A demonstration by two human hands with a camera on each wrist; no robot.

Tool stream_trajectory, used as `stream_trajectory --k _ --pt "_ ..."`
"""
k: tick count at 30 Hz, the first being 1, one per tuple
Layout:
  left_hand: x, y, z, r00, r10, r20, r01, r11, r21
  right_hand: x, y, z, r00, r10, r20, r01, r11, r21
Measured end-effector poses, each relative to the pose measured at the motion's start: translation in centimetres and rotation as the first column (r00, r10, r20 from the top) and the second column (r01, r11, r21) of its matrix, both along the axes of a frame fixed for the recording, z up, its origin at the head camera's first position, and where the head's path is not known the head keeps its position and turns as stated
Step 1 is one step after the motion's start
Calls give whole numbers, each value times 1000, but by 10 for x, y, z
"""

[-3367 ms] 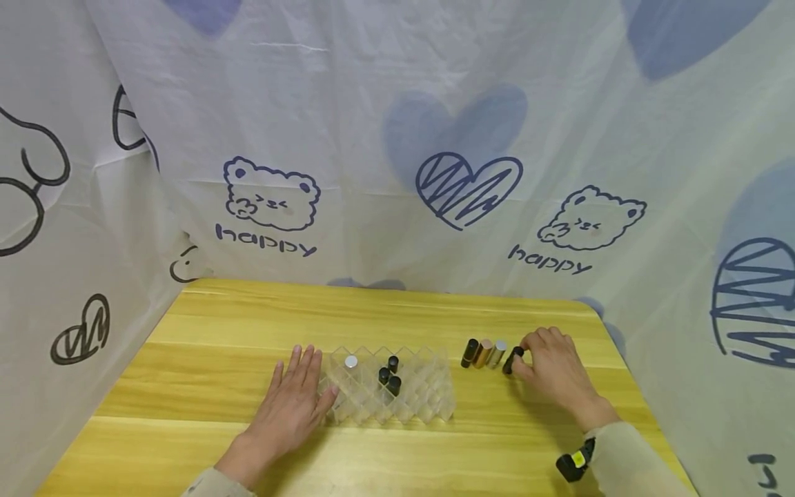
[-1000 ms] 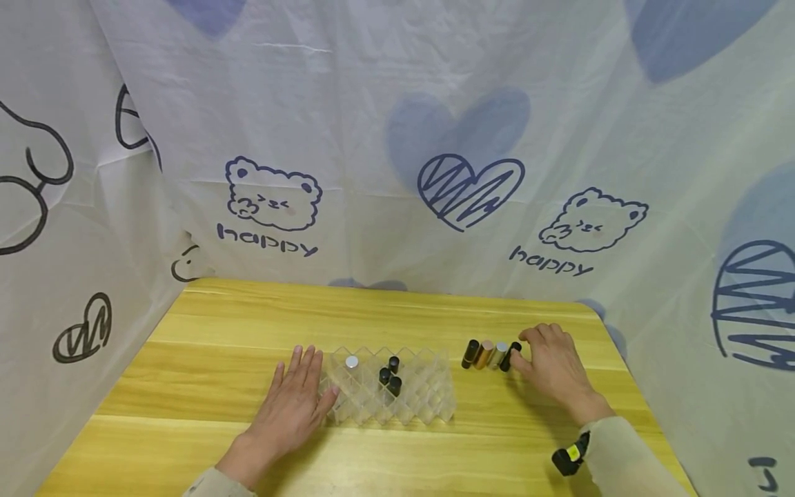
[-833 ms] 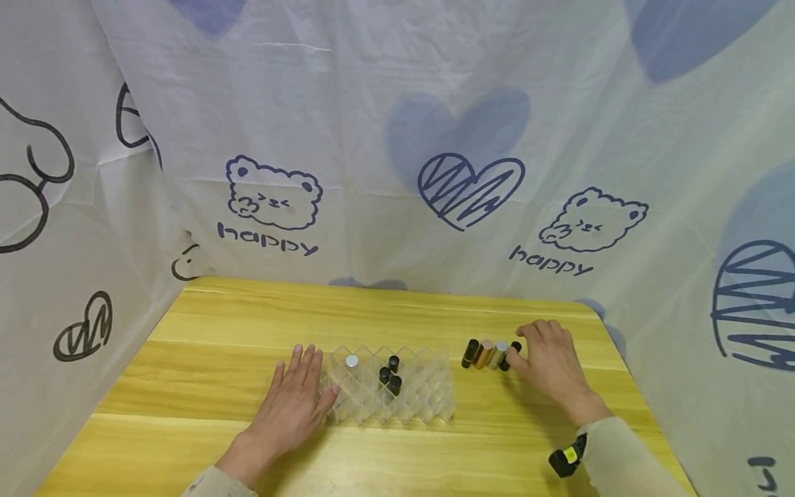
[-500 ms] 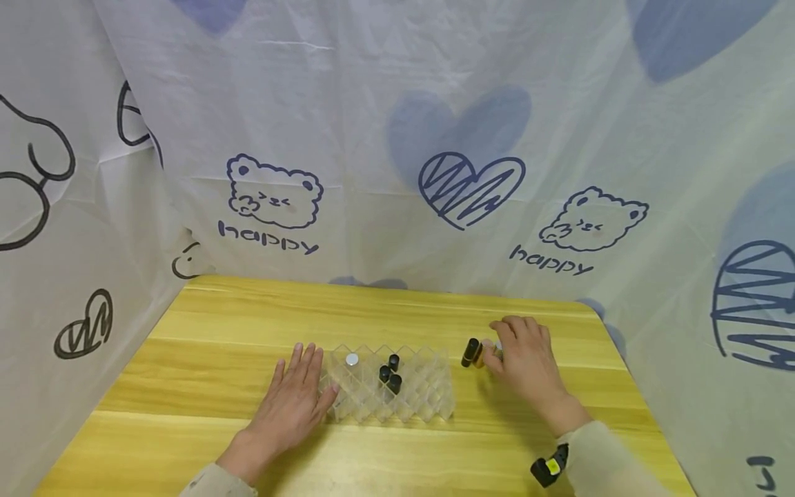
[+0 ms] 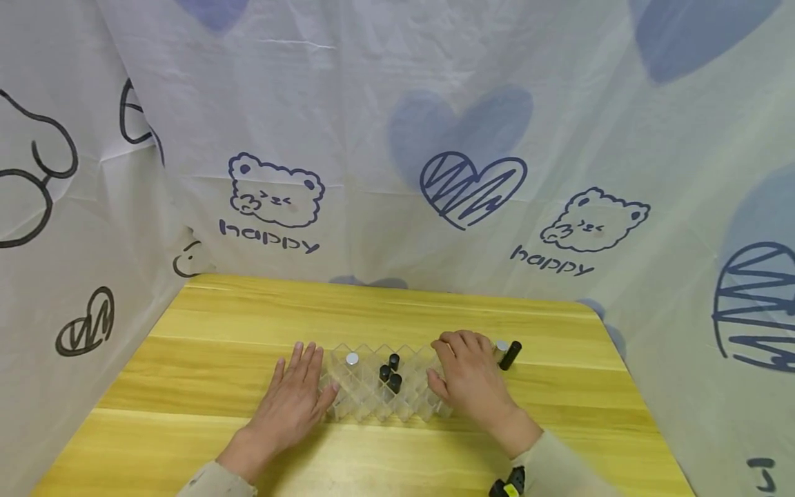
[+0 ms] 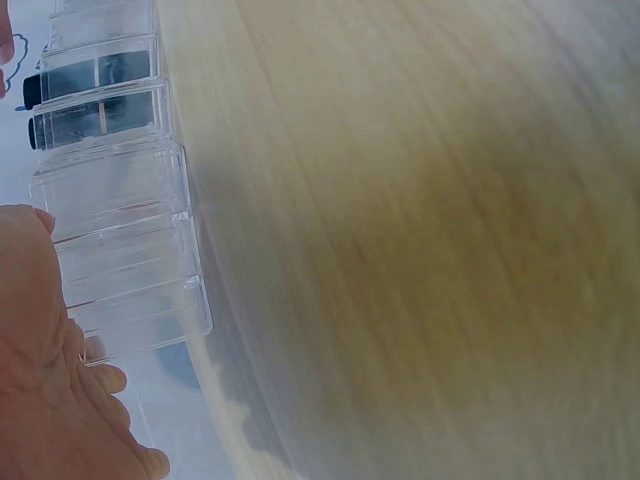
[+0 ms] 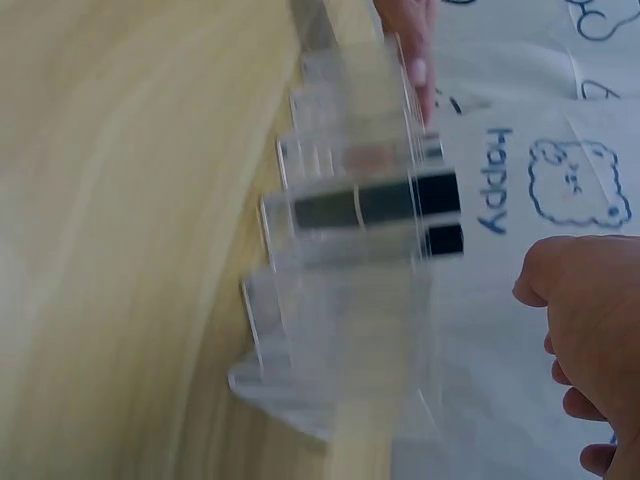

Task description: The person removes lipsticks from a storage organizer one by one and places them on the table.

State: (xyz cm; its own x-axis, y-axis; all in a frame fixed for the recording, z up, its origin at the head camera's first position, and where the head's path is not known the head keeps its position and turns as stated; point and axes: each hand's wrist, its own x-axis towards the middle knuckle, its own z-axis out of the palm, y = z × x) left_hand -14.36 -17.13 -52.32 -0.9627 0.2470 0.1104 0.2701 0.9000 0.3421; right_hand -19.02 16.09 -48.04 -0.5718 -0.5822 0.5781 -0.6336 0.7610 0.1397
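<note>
My left hand (image 5: 292, 400) lies flat with straight fingers, thumb against the left end of a clear lipstick organizer (image 5: 348, 397). Its diamond cells hold several black lipsticks (image 5: 395, 384) and a silver-capped one (image 5: 352, 358), all upright. My right hand (image 5: 473, 376) is over the organizer's right end, palm down, thumb apart from loosely bent fingers. The right wrist view shows nothing between that thumb (image 7: 540, 272) and the fingers. To the right of this hand, a silver-capped lipstick (image 5: 500, 347) and a black lipstick (image 5: 511, 355) lie on the table; two others are hidden behind it.
The yellow wood-grain table (image 5: 248, 310) reaches back to a white printed curtain (image 5: 373, 207) hanging behind and at both sides. A black wrist device (image 5: 509, 483) sits below the right sleeve (image 5: 559, 469).
My right hand has let go of the black lipstick at the row's right end, now lying beside the silver-capped one, and moved left to the organizer. My left hand has stayed put.
</note>
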Motion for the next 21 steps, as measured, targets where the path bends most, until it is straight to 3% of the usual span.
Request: stream_trajectory --k 11,21 --pt "0 -1 -1 1000 5 -9 -5 1000 7 14 -35 -8 997 74 18 -74 997 -5" --pt "0 -2 -2 1000 0 -9 0 1000 1 15 -49 -14 997 64 51 -64 998 -3"
